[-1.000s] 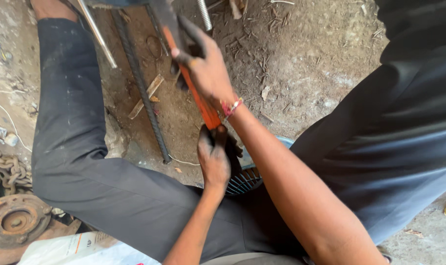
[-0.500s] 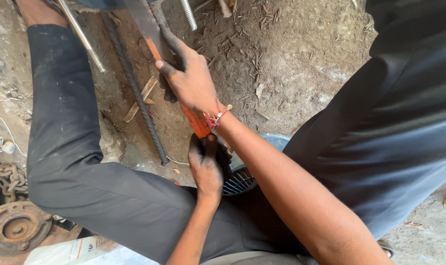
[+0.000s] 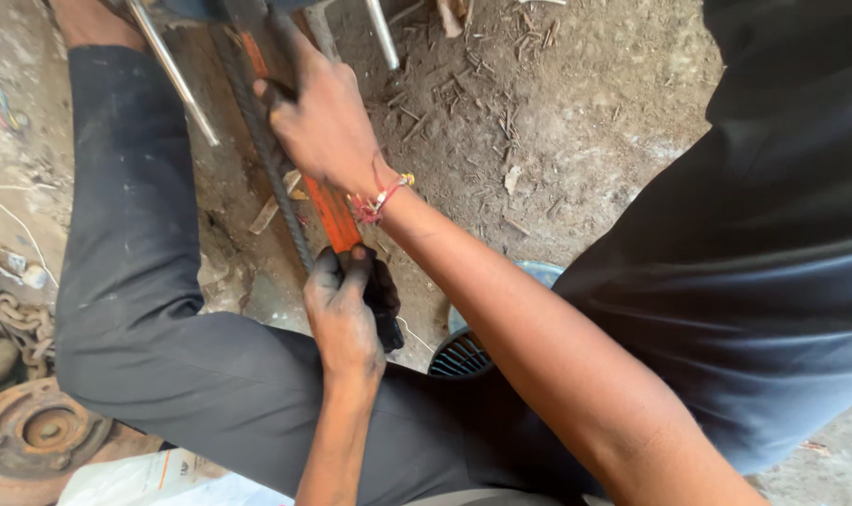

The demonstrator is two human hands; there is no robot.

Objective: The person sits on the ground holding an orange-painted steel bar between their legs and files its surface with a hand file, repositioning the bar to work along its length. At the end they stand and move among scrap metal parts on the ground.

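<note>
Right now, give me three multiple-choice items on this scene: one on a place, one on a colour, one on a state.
1. Where is the rusty round metal disc?
A. lower left
B. upper right
C. centre

2. What colour is the long tool's shaft?
A. blue
B. orange
C. white

3. How is the left hand?
A. flat on the ground
B. raised and empty
C. closed on the tool's dark grip

Answers: 1 A, it lies by the bent knee; 2 B, orange shows between both hands; 3 C, its fingers wrap the grip while the right hand holds higher up.
</note>
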